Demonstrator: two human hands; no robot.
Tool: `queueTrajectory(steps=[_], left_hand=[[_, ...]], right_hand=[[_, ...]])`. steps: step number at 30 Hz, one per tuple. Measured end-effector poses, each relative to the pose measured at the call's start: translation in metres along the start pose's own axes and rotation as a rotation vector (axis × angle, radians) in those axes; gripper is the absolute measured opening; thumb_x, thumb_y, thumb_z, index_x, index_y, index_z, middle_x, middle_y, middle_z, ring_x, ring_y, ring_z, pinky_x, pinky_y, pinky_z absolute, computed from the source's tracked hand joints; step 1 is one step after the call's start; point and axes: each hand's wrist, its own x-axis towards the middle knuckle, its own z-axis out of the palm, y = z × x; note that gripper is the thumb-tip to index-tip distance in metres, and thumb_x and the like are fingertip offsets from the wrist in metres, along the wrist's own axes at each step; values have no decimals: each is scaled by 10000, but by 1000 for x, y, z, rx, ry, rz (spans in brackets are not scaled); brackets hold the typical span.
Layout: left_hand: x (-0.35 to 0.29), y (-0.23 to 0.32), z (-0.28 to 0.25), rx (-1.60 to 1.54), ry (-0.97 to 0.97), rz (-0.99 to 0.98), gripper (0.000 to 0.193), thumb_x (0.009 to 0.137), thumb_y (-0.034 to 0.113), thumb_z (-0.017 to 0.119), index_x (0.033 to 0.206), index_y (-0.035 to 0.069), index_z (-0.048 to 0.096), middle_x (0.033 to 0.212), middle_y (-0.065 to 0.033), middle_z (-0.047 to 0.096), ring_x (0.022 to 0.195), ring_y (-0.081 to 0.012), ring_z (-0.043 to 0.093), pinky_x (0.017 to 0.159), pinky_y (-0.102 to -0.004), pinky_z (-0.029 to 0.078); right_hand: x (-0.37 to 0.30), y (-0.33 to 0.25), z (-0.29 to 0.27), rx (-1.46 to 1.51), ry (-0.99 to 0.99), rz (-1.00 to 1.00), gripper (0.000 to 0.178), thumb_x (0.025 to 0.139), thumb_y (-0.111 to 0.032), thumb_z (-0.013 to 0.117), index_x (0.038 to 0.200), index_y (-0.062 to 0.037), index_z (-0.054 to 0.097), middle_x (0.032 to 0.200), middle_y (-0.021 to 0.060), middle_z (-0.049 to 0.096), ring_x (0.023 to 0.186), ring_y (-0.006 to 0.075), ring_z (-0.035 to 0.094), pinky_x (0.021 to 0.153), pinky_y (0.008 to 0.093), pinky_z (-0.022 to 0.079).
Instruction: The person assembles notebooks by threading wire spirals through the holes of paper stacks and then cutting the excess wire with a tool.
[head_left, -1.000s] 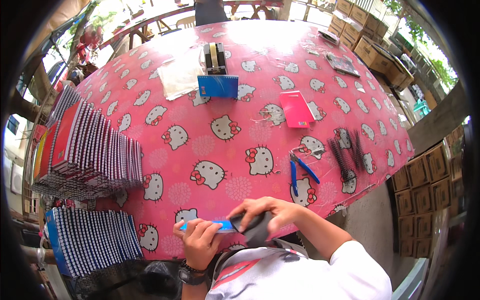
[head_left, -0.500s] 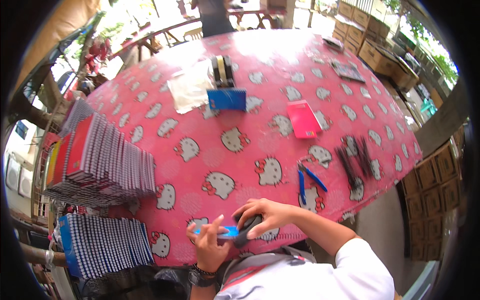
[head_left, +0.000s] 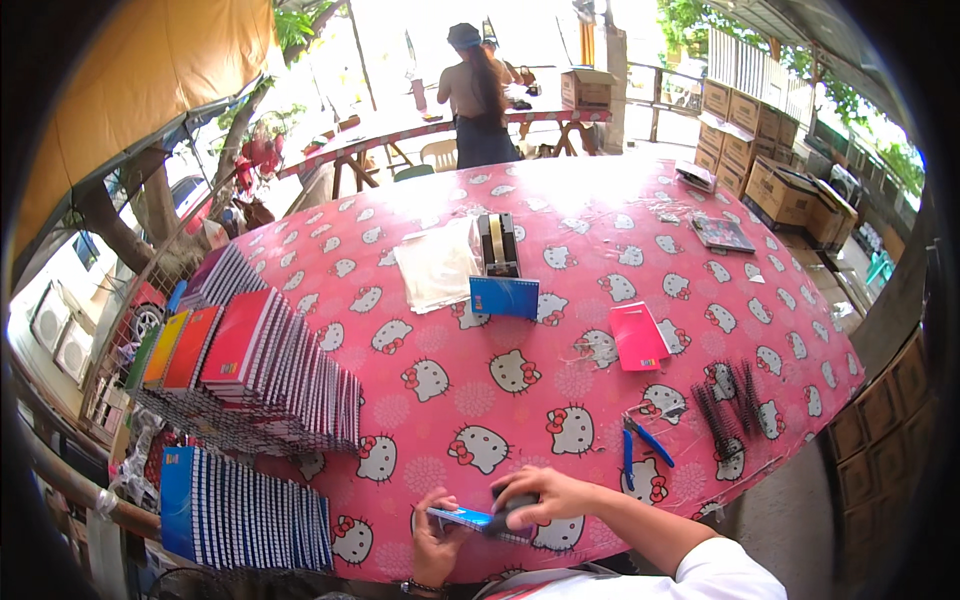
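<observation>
At the near edge of the table, my left hand grips a blue notebook held on edge, fingers along its left end. My right hand is closed around a black rounded tool set against the notebook's right end; its exact kind is hard to make out. To the right lie blue-handled pliers with their handles spread. Beyond them are several loose black spiral coils and a pink notebook.
Stacked spiral notebooks in several colours rise at the left, with a row of blue spiral notebooks nearer. A tape dispenser, plastic sleeves and a blue notebook sit farther back. Beyond the table stands a person; cardboard boxes are at right.
The whole view has tilted up, so the table sits lower and the person beyond shows more fully. Both hands still hold the notebook and the black tool.
</observation>
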Motion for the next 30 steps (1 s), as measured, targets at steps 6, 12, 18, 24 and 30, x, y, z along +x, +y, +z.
queueTrajectory(steps=[6,12,18,24,30], left_hand=[[2,-10,-6,72,60,10,390,859,92,640,1223,30,512,1044,-112,620,934,-182,594,864,-317,468],[0,20,12,385,63,-7,254,953,256,552,1094,47,585,971,-20,613,830,-137,578,720,-278,468],[1,10,4,58,19,-156,255,950,275,561,1104,77,610,954,-30,639,763,-110,592,620,-243,477],[6,-15,0,-350,165,-51,275,884,-28,564,1156,9,588,1022,-121,653,955,-160,606,867,-284,472],[5,-13,4,-16,137,-65,319,946,210,567,1210,32,577,922,-22,644,633,-74,539,527,-192,451]], right_hand=[[6,7,-5,330,-132,-141,450,831,-435,651,1085,-63,656,1218,139,581,1184,259,499,1006,369,369],[9,7,-8,336,-103,-142,522,835,-499,626,1121,-62,642,1240,171,565,1207,292,479,1023,401,350],[15,0,-7,-78,19,-14,527,821,-530,627,1072,-69,663,1236,145,562,1166,298,486,997,400,361],[28,-3,-12,-273,-1,100,427,840,-432,645,1123,-113,655,1300,159,524,1220,257,459,1020,397,337],[32,-1,2,-258,66,-19,455,835,-482,637,1008,-62,661,1016,111,632,984,263,566,873,364,427]])
